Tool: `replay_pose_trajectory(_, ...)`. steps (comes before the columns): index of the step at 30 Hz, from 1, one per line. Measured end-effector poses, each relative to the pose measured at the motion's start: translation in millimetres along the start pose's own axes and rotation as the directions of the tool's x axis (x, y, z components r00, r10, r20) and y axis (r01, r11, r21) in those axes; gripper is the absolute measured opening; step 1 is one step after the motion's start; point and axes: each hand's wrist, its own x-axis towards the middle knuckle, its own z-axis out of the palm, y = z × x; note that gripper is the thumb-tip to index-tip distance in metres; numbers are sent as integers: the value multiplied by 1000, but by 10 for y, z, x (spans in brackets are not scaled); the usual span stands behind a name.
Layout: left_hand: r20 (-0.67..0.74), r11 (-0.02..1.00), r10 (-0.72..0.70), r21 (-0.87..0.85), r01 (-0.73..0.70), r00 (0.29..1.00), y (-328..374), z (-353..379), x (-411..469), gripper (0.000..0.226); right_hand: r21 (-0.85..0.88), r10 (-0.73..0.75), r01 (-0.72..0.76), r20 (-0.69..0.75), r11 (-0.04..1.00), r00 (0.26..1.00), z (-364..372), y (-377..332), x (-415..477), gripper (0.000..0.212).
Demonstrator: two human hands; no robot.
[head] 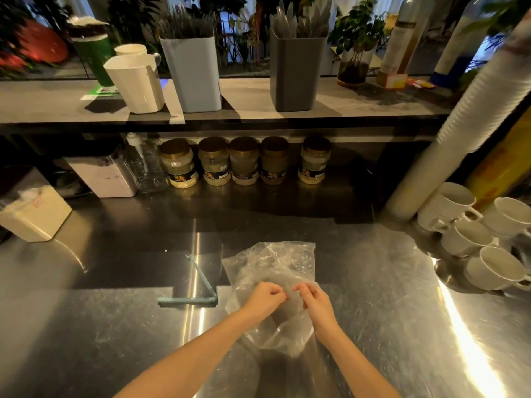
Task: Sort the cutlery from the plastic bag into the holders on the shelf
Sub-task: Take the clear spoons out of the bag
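A clear plastic bag (pixel 268 265) lies crumpled on the steel counter, and I cannot make out any cutlery inside it. My left hand (pixel 263 301) and my right hand (pixel 314 304) both pinch the bag's film near its middle, fingertips almost touching. On the shelf above stand a pale blue holder (pixel 195 73) full of thin dark sticks and a dark grey holder (pixel 296 73) with clear plastic cutlery. A white jug-shaped holder (pixel 136 83) stands to their left.
An opened teal bag clip (pixel 201 282) lies left of the bag. White mugs (pixel 471 239) crowd the right of the counter beside a leaning stack of cups (pixel 459 133). Several jars (pixel 244 160) line up under the shelf. A white box (pixel 34 214) sits far left.
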Motion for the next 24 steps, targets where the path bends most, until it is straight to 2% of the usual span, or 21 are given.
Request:
replay_pose_trajectory(1,-15,989,5,146,-3,1000,-28,5,32,29,-9,-16,16,-29,1000,999,-31,-32,12,28)
replay_pose_trajectory(3,-21,923,7,385,2,1000,-55,15,89,15,21,-52,54,-88,998,995,-100,-125,80,30)
replay_pose_trajectory(4,-9,891,1,455,4,1000,-56,15,121,18,44,-72,78,-116,996,991,-137,-172,138,31)
replay_pose_trajectory(5,-2,867,-1,498,2,1000,-58,12,160,30,50,-90,97,-135,994,987,-165,-243,182,32)
replay_pose_trajectory(7,6,865,25,502,-25,1000,-21,5,228,46,-1,-125,126,-112,992,986,-198,-336,305,31)
replay_pose_trajectory(9,1,873,50,486,-44,999,50,6,307,51,-67,-111,108,-48,992,993,-187,-352,456,31)
replay_pose_trajectory(13,-79,924,-27,378,55,997,172,-35,540,41,-203,-45,47,14,978,999,-142,-317,778,34)
replay_pose_trajectory(16,-72,939,4,345,21,997,222,-103,693,33,-270,-16,40,90,962,996,-105,-319,943,31)
replay_pose_trajectory(19,-25,976,41,216,-34,999,222,-165,883,35,-285,6,29,120,958,993,-69,-300,1142,29)
replay_pose_trajectory(21,2,987,5,162,-5,1000,241,-205,1008,39,-313,35,8,132,950,991,-52,-286,1292,32)
replay_pose_trajectory(24,22,982,-82,174,77,996,199,-243,1179,49,-297,94,-48,141,954,986,-31,-275,1473,30)
